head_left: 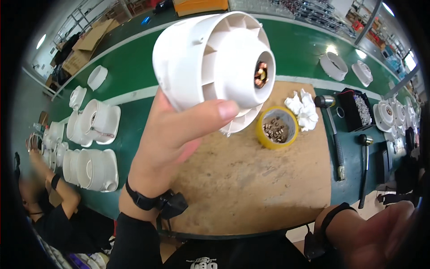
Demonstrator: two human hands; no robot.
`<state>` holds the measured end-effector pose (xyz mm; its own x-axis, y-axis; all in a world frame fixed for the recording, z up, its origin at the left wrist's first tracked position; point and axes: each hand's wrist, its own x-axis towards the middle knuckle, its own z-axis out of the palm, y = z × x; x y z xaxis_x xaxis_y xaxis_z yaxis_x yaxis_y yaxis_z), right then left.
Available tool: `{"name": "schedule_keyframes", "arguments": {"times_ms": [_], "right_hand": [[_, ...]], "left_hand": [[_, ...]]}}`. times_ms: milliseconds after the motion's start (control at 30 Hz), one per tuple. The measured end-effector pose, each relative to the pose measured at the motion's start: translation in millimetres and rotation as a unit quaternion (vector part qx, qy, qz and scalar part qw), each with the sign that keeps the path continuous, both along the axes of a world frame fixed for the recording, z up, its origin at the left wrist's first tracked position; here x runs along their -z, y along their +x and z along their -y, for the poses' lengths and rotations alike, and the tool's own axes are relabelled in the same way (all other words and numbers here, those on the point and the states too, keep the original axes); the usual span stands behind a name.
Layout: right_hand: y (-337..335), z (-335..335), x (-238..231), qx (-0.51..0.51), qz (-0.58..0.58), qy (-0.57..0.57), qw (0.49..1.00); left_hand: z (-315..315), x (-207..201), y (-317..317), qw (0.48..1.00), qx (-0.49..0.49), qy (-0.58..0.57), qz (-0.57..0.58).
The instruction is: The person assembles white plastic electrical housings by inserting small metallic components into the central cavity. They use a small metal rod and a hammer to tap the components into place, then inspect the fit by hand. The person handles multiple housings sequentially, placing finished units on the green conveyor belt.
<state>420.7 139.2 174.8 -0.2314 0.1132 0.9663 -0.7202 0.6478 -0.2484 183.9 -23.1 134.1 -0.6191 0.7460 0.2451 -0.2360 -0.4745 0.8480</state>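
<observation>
My left hand (pixel 179 125) grips a white plastic fan housing (pixel 179 58) and holds it up above the work board, tilted, with the thumb across its front. The housing is round and ribbed inside, and copper-coloured windings show in its central opening. At the lower right, my right hand (pixel 385 233) hangs low past the table edge, well away from the housing; its fingers are dark and unclear near the picture's rim. Just right of the housing stands a yellow tape roll (pixel 260 134) with several small metal bushings (pixel 275 130) inside it.
A brown board (pixel 251 188) lies on the green table. To its right are crumpled white tissue (pixel 304 110), a mallet (pixel 333 130), a hammer (pixel 365 157) and a black box of small metal parts (pixel 362 110). White housings (pixel 96 170) stand left, near a co-worker's arm (pixel 65 193). Behind runs a green belt (pixel 298 49).
</observation>
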Motion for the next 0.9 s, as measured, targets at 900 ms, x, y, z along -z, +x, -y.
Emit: {"name": "schedule_keyframes", "arguments": {"times_ms": [900], "right_hand": [[-95.4, 2.4, 17.8, 0.155, 0.261, 0.026, 0.952]], "left_hand": [[3.3, 10.0, 3.4, 0.998, -0.022, -0.057, -0.02]]}}
